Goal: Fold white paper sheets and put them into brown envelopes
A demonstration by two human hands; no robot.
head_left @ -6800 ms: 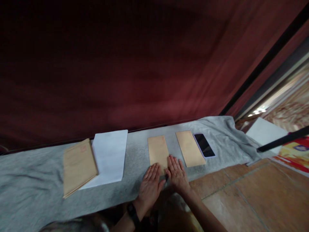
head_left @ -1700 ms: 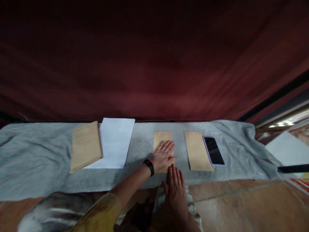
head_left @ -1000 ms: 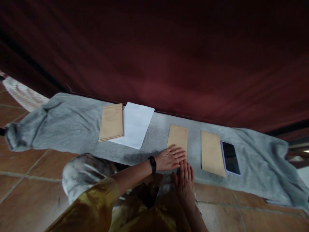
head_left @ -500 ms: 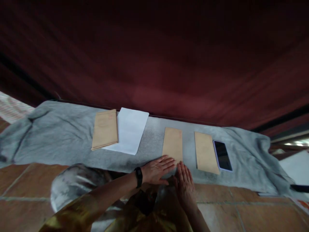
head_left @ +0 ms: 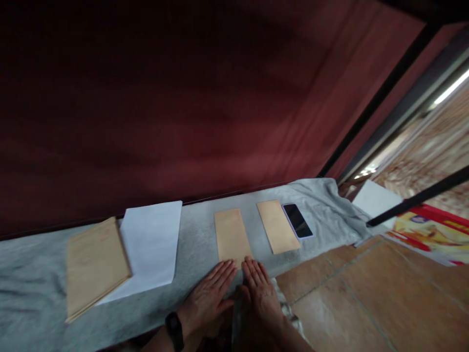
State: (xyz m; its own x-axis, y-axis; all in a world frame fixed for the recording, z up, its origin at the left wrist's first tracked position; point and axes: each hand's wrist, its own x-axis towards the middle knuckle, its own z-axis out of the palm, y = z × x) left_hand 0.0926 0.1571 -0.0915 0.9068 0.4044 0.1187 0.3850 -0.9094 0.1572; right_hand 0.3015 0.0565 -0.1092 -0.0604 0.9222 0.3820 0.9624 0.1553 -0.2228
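Note:
A brown envelope lies flat on the grey cloth, its near end under my fingertips. My left hand, with a dark band on the wrist, rests palm down with its fingers straight on the envelope's lower left corner. At the lower right corner, my right hand lies flat, fingers stretched forward. Neither hand grips anything. To the right is another brown envelope, with a phone beside it. A stack of brown envelopes overlaps white paper sheets on the left.
The grey cloth covers a long, narrow surface against a dark red fabric wall. Tiled floor shows at the lower right. Beyond stand dark metal bars, a white panel and a red-and-yellow box.
My view has turned to the right, bringing more floor and the box into sight. Both hands stay flat at the near end of the envelope.

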